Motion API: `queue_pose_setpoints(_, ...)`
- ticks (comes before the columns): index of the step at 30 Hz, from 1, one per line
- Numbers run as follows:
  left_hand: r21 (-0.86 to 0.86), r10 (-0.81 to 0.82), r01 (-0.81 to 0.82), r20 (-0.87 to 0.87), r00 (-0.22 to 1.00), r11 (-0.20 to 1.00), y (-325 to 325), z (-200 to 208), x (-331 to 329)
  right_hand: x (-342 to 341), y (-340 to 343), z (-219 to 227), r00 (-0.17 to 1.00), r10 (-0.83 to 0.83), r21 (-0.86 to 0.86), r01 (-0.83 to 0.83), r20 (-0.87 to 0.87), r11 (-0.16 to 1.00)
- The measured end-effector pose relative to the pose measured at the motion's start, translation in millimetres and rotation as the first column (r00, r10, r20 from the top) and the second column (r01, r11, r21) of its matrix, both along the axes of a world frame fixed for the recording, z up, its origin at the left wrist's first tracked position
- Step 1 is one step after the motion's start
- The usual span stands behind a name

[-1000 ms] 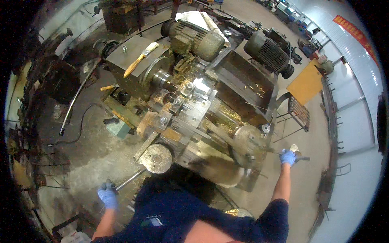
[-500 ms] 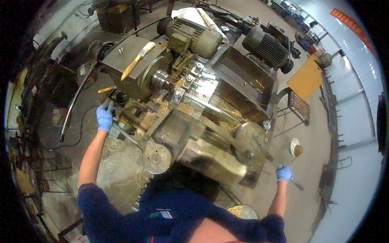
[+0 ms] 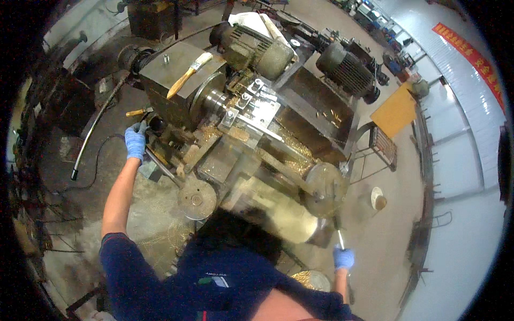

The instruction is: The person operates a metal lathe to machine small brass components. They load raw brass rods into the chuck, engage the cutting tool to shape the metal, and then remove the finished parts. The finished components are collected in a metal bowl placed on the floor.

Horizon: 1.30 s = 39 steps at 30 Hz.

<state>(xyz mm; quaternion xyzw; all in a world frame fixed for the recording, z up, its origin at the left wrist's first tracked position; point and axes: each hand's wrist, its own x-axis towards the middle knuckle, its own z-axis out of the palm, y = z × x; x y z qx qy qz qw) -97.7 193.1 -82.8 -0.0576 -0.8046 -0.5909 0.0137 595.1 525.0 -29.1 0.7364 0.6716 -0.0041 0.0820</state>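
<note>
My right hand (image 3: 343, 259), in a blue glove, is closed round a metal lever (image 3: 340, 237) that runs down from the round wheel (image 3: 324, 188) at the machine's right front. My gloved left hand (image 3: 135, 143) is at the machine's left end, fingers stretched up beside a dark round opening (image 3: 156, 124); its fingertips are partly lost against the dark metal. Between my arms stands a greasy lathe-like machine with a shiny spindle (image 3: 216, 100), a bright clamping block (image 3: 263, 109) and a long metal rod (image 3: 259, 128). Brass-coloured chips (image 3: 297, 155) lie along its bed.
A wooden-handled brush (image 3: 187, 75) lies on the headstock (image 3: 179, 67). Another wooden handle (image 3: 138, 112) sticks out near my left hand. A second round wheel (image 3: 197, 199) is at the front left. Below stands a bowl of brass-coloured pieces (image 3: 310, 279). Two motors (image 3: 259, 49) sit behind.
My right hand has swung the lever down and to the left, nearer my body. My left hand has stayed by the round opening, moving slightly. The whole view has shifted a little.
</note>
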Motion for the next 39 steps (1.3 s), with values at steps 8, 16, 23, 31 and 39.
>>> queue_pose_setpoints(8, -0.047, 0.021, -0.019, 0.031, 0.999, 0.999, -4.9, 13.4, 19.9, 19.0, 95.3, -17.5, 0.957, 0.259, 0.085, -0.271, 0.134, 0.959)
queue_pose_setpoints(16, -0.035, -0.024, 0.023, -0.022, 0.999, 0.999, 21.0, 25.9, 59.0, -52.4, 230.7, -18.7, 0.877, 0.277, 0.142, -0.356, 0.393, 0.924)
queue_pose_setpoints(23, -0.365, -0.236, 0.239, 0.053, 0.97, 0.9, -72.2, -18.4, 9.9, -53.8, 115.7, -34.1, 0.833, 0.532, 0.5, -0.528, 0.15, 0.686)
queue_pose_setpoints(31, -0.974, -0.47, 0.163, 0.072, 0.88, 0.155, -74.9, -50.4, 21.3, -10.9, 14.6, -20.9, 0.874, 0.369, 0.197, -0.32, -0.317, 0.927)
queue_pose_setpoints(39, -0.954, -0.447, 0.216, 0.104, 0.888, 0.209, -83.7, -87.3, 23.2, -136.2, 20.8, 79.7, 0.617, 0.439, 0.204, -0.415, -0.653, 0.887)
